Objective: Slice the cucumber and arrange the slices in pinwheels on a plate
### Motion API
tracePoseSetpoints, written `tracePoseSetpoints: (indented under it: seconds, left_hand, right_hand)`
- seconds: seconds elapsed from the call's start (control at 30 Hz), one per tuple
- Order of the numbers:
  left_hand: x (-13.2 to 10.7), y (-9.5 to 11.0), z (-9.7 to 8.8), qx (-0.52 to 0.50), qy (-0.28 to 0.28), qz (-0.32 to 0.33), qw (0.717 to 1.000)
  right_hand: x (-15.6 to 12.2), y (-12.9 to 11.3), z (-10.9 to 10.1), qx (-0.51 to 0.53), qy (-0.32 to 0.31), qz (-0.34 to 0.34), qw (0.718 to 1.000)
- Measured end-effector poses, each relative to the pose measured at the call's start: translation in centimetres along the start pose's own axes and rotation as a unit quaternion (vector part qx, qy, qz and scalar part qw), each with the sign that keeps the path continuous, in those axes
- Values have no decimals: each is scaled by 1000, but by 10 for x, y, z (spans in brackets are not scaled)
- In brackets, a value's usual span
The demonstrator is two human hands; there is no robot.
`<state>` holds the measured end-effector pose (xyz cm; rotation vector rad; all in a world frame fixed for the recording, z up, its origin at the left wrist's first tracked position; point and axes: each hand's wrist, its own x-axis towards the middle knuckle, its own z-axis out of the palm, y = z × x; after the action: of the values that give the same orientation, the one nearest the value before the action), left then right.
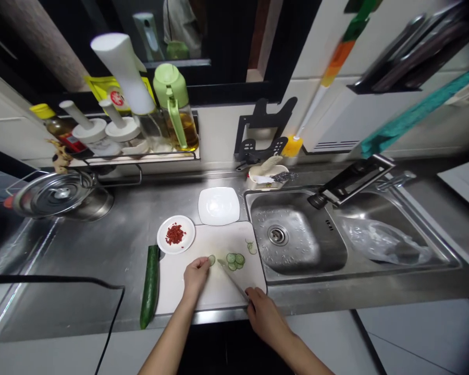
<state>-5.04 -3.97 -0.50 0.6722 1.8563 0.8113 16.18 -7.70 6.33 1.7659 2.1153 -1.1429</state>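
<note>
On the white cutting board (187, 291) my left hand (195, 275) is closed on a small cucumber end piece (211, 260), pinning it down. My right hand (262, 311) grips the handle of a knife (231, 278), whose blade points up-left with its tip just right of the cucumber piece. Several cut cucumber slices (235, 260) lie in a small heap right of the blade, and a few more slices (251, 247) lie near the board's right edge. A whole cucumber (150, 285) lies on the counter left of the board.
A small white plate of chopped red chili (175, 235) and an empty square white plate (219, 205) sit behind the board. The steel sink (297, 255) with a tap (352, 177) lies to the right, a plastic bag (383, 242) in it. Bottles (175, 104) and a pot lid (54, 194) stand at back left.
</note>
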Motion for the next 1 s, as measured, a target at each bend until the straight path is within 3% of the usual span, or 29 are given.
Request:
tracePoseSetpoints:
  seconds: [0.2,0.43,1.0]
  left_hand:
    - [3,4,-11,151,-5,82,985]
    - [3,10,-16,242,12,146,959]
    - [4,3,-17,226,7,132,965]
  right_hand:
    - [5,-14,0,-42,-17,29,999]
    - [2,-41,-4,-103,-55,28,993]
    - [-2,-69,10,-116,-59,33,991]
